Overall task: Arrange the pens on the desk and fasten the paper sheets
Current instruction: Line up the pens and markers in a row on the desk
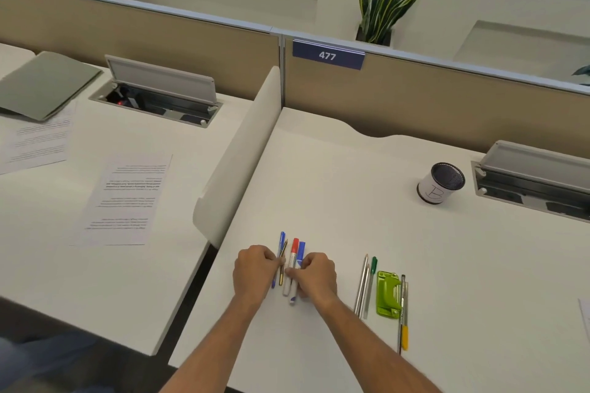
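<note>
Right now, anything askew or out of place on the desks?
The paper sheets and lie loose and skewed on the left desk, unfastened. The green stapler-like tool sits among pens on the right desk. Nothing spilled or damaged.

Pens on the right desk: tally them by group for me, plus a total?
Between the hands: 4 (blue pen, black-and-gold pen, red-capped marker, blue-capped marker)
Left of the green hole punch: 3 (two silver, one green-capped)
Right of it: 2 (one dark, one yellow-ended)
Total: 9
</note>
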`<state>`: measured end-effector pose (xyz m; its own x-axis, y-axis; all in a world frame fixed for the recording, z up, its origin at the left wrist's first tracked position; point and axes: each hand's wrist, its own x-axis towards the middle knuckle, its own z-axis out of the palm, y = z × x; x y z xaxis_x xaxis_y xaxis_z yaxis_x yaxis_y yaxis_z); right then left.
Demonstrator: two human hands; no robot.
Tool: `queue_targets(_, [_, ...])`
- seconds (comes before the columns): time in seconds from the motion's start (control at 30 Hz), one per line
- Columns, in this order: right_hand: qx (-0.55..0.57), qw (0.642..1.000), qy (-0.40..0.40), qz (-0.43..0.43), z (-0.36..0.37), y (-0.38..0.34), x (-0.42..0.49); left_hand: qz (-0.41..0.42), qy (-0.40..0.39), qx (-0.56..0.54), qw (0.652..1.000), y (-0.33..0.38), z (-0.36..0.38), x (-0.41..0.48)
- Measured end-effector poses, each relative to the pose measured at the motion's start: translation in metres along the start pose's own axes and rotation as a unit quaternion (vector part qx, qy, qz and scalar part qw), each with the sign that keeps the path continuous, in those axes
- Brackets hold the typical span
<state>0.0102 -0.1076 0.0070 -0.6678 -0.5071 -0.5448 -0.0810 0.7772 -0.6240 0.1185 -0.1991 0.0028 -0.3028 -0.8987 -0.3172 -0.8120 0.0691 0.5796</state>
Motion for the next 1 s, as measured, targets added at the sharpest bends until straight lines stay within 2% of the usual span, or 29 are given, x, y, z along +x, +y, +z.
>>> queue_targets(0.23, [0.015, 1.0, 0.007, -0.005, 0.0, 0.003, -0.004, 0.022, -0.02, -0.003, 1.0, -0.005, 0.0, -0.002])
queue_targets(0.67, [0.065, 0.998, 0.007, -0.025, -0.009, 0.017, -0.001, 0.049, 0.017, -0.05, 0.997, -0.013, 0.007, -0.001])
queue_targets(0.83, [0.039, 0.994, 0.036, -0.095, -0.036, 0.028, -0.023, 0.056, 0.012, -0.044, 0.997, -0.015, 0.005, 0.0])
queue_targets(1.0, [0.003, 0.987, 0.041, -0.158, -0.08, 0.065, -0.066, 0.086, 0.015, 0.009, 0.996, -0.009, 0.002, -0.002])
